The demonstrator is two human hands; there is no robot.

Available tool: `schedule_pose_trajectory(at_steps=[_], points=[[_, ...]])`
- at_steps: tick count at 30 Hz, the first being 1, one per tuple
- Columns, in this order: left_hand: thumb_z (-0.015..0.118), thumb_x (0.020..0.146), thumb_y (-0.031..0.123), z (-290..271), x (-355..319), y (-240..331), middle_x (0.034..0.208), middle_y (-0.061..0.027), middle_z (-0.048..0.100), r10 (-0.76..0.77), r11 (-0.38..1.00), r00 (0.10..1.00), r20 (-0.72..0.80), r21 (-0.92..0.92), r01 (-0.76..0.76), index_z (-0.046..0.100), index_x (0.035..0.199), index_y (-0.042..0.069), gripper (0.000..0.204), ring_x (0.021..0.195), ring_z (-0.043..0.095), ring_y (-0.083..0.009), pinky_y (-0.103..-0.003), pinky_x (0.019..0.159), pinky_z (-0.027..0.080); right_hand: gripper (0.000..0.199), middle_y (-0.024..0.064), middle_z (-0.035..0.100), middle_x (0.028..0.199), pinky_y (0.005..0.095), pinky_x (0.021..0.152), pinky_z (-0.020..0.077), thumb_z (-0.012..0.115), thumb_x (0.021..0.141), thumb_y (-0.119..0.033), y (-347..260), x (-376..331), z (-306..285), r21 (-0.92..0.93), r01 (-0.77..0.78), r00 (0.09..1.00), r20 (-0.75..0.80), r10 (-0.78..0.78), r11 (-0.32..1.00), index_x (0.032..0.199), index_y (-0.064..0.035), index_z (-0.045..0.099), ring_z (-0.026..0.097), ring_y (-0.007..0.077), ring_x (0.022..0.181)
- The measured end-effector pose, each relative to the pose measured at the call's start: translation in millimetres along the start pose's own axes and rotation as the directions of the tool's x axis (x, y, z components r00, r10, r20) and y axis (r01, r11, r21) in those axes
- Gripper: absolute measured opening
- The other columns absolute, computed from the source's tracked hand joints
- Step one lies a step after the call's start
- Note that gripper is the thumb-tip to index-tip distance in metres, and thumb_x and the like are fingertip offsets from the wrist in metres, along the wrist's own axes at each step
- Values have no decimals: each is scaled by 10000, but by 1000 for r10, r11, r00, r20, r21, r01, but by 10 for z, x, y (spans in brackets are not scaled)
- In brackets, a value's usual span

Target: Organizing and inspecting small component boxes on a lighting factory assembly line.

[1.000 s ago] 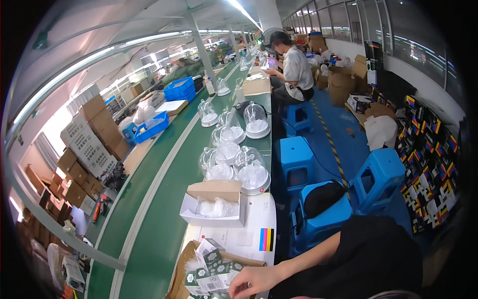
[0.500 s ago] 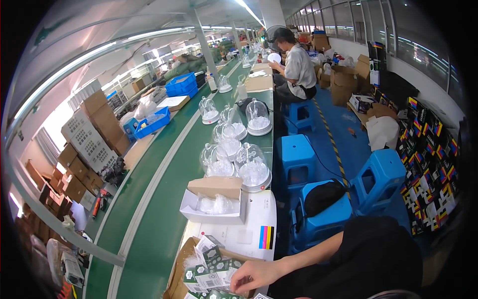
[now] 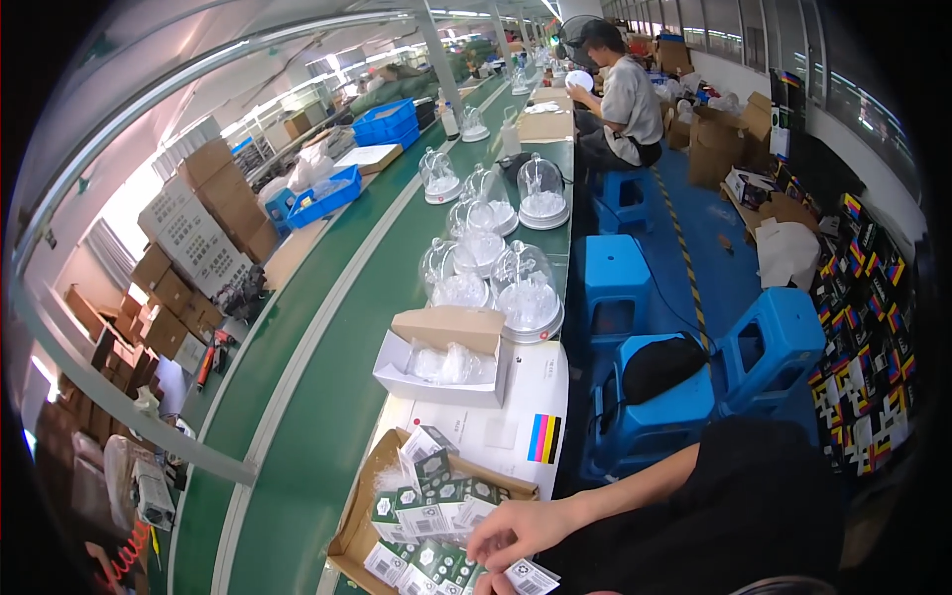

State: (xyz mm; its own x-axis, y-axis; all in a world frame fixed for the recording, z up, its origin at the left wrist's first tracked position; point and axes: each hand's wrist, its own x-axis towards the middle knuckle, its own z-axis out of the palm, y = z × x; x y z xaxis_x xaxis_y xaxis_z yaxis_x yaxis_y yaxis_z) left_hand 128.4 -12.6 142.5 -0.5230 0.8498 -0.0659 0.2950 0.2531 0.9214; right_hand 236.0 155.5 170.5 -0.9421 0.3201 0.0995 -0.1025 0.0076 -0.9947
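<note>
While right hand point(image 3: 526, 528) curls over green-white boxes point(image 3: 428, 516) in open carton point(image 3: 355, 526), cannot tell whether fingers grasp one. Left hand point(image 3: 495, 585), mostly cut off at lower edge, just below right; grip also unclear. White box point(image 3: 431, 385) stands beyond carton.

At the bottom centre, the right hand point(image 3: 528, 528) is bent beside green-and-white boxes point(image 3: 421, 499) in an open carton point(image 3: 354, 518). Clear domes point(image 3: 526, 281) stand mid-frame, blue stools point(image 3: 615, 263) right of centre.
</note>
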Motion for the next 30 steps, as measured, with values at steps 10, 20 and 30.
schedule_pose_trajectory(at_steps=[10, 20, 30], points=[[545, 972, 85, -57, -11, 255, 744, -132, 587, -75, 996, 997, 20, 44, 74, 607, 912, -66, 174, 718, 547, -181, -314, 682, 449, 153, 98, 668, 865, 288, 740, 499, 657, 869, -137, 123, -18, 56, -84, 49, 996, 74, -43, 995, 912, 8, 680, 642, 191, 815], [639, 907, 48, 84, -99, -307, 914, -48, 620, -162, 764, 975, -152, -645, 27, 599, 1162, -20, 266, 812, 588, -108, -211, 716, 473, 154, 76, 657, 864, 264, 699, 497, 661, 874, -133, 41, -91, 157, -219, 11, 994, -107, -35, 976, 926, 11, 661, 627, 143, 773], [703, 852, 57, 100, -33, 34, 872, -72, 653, -112, 796, 945, -306, -597, -99, 519, 1174, -15, 378, 792, 603, -117, -214, 707, 458, 86, 118, 683, 981, 282, 760, 523, 716, 809, -9, -6, -206, 123, -140, -6, 999, -34, 1, 990, 893, 8, 718, 671, 202, 874]])
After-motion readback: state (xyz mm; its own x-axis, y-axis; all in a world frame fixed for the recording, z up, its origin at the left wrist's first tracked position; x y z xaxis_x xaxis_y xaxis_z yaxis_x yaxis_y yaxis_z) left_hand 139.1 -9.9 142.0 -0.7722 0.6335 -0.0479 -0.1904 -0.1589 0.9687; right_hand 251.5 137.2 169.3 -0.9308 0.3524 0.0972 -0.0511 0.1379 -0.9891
